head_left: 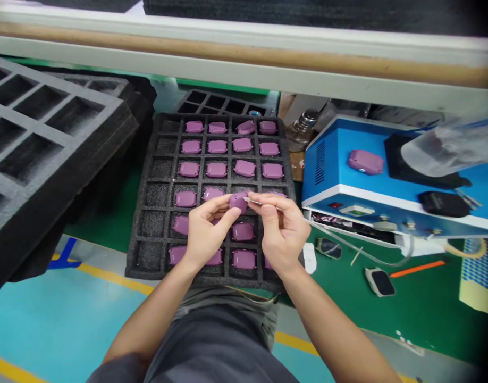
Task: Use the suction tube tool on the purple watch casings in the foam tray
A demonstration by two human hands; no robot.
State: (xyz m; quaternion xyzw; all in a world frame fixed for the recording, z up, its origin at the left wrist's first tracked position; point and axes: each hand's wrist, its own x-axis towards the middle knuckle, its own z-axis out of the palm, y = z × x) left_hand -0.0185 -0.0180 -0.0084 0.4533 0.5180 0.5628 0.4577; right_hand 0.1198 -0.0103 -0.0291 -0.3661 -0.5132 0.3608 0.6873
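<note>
My left hand (206,229) pinches a purple watch case (238,202) between thumb and fingers, above the tray. Gripped in my right hand (286,229) is a slim needle-tipped pen (254,201), its pale tip touching or almost touching the right side of the case. A clear tube (347,243) runs from near that hand toward the blue machine (324,181). Below both hands lies a black foam tray (150,221) with purple watch cases (217,169) in most of its pockets. Its left column holds none. My hands hide some of the lower pockets.
Another purple case (366,161) and a clear plastic cup (435,149) sit on the machine. Stacked foam trays (68,143) rise at left. On the green mat are watches (380,282) and an orange stick (417,268). A glass bottle (303,130) stands behind; a shelf edge (244,64) crosses above.
</note>
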